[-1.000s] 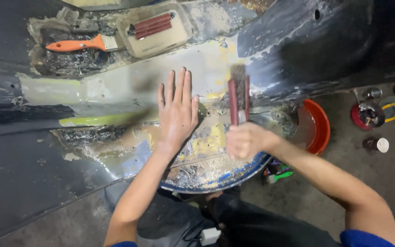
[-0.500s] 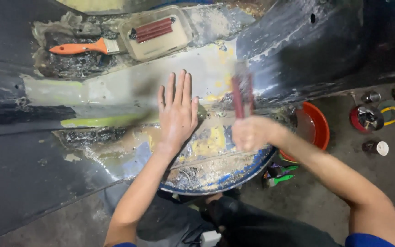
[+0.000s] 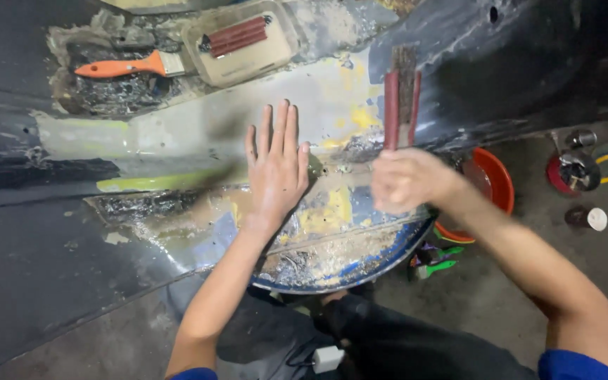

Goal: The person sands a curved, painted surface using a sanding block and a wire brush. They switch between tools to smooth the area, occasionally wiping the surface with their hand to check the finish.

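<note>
The panel (image 3: pixel 177 134) is grey with yellow and pale green patches; dark metal surrounds it. The block (image 3: pixel 401 105) is dark red with a brown middle strip. The brush (image 3: pixel 124 67) has an orange handle. The tray (image 3: pixel 244 42) is beige, holding dark red strips. The bowl (image 3: pixel 497 183) is orange-red. The disc rim (image 3: pixel 360 271) is blue, smeared yellow and grey. The sleeves (image 3: pixel 578 362) are blue.

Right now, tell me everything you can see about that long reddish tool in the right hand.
The sanding block is a long, narrow bar with dark red edges and a grey-brown worn strip down its middle, dusty and scuffed. It stands roughly upright in the picture, lying against the filler-patched car panel near yellow patches. The right hand grips its lower end, blurred by motion. The left hand lies flat on the panel beside it, apart from it.
</note>
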